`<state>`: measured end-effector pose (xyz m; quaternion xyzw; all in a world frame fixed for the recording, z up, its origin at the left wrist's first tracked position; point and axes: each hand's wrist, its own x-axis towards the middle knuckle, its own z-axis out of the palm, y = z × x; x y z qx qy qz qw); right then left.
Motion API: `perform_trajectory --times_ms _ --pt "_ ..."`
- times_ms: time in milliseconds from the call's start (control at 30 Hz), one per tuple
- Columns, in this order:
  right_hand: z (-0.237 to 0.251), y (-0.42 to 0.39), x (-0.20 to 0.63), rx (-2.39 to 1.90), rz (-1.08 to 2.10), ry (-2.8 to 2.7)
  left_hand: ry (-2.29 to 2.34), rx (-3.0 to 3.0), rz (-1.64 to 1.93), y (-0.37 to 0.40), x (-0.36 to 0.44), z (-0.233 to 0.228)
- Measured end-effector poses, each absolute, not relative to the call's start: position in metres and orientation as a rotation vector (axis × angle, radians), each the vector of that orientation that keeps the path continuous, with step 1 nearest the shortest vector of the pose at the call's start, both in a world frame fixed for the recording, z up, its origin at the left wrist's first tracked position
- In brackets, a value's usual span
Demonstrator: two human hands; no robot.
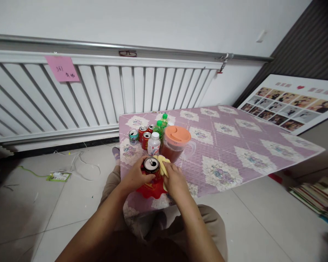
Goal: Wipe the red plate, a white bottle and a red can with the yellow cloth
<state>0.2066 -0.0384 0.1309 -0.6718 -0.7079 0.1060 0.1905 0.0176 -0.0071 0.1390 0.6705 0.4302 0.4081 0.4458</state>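
An opened drink can [151, 164] with a dark rim stands upright near the front edge of the table. My left hand [136, 176] is wrapped round its left side. In my right hand [175, 178] is a yellow cloth [162, 162], pressed against the can's right side. Beneath the can lies a red mat [151, 190] with a wavy edge. Just behind stand a white bottle [153, 144] and a pitcher [171, 151] of brownish liquid with an orange lid.
Several opened cans, a red one [145, 140] and a teal one [133, 137] among them, stand at the back left beside two green-capped bottles [159, 128]. A floral cloth [224, 171] covers the table. A radiator [142, 87] runs behind; a power strip [58, 177] lies on the floor.
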Motion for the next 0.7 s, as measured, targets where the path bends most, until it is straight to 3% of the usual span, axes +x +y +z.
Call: perform_trajectory --times_ms 333,700 --pt "0.108 -0.065 0.198 -1.516 0.311 -1.725 1.305 1.554 1.155 -0.008 0.028 0.136" --pt "0.099 -0.085 0.193 -1.663 0.165 -1.891 1.290 1.448 1.213 -0.004 0.022 0.143"
